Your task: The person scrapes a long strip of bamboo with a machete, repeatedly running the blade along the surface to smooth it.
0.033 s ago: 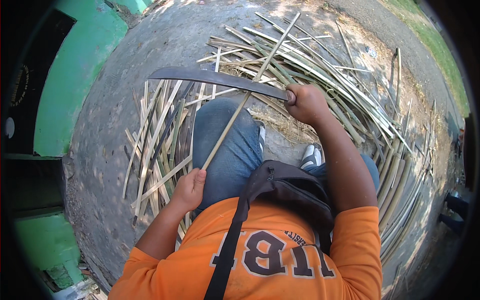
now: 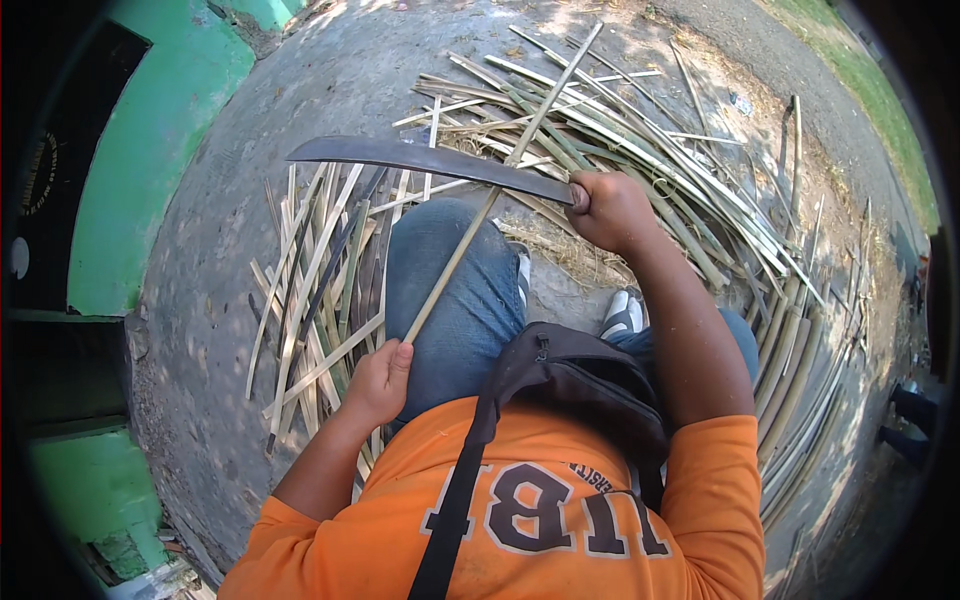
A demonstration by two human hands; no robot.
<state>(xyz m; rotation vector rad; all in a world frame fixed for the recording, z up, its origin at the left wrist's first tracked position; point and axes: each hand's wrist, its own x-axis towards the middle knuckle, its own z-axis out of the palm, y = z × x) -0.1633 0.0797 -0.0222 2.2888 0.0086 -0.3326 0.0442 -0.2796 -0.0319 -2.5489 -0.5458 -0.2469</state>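
My left hand [image 2: 380, 382] is closed round the near end of a long, pale bamboo strip [image 2: 455, 258]. The strip slants up and away to the right, passing over my bent left knee. At the right, my right hand [image 2: 612, 210] grips the handle of a machete [image 2: 420, 157]. Its long, dark, curved blade points left and lies across the bamboo strip about midway, seemingly touching it. The part of the handle inside my fist is hidden.
Beyond my knees lies a pile of split bamboo [image 2: 640, 150], and another heap of strips [image 2: 310, 290] is at my left. Longer bamboo pieces [image 2: 790, 370] lie at the right. A black bag [image 2: 570, 385] rests on my lap. A green wall [image 2: 150, 160] stands far left.
The machete and my right hand have shifted slightly to the left along with the blade tip. My left hand and the bamboo strip have hardly moved.
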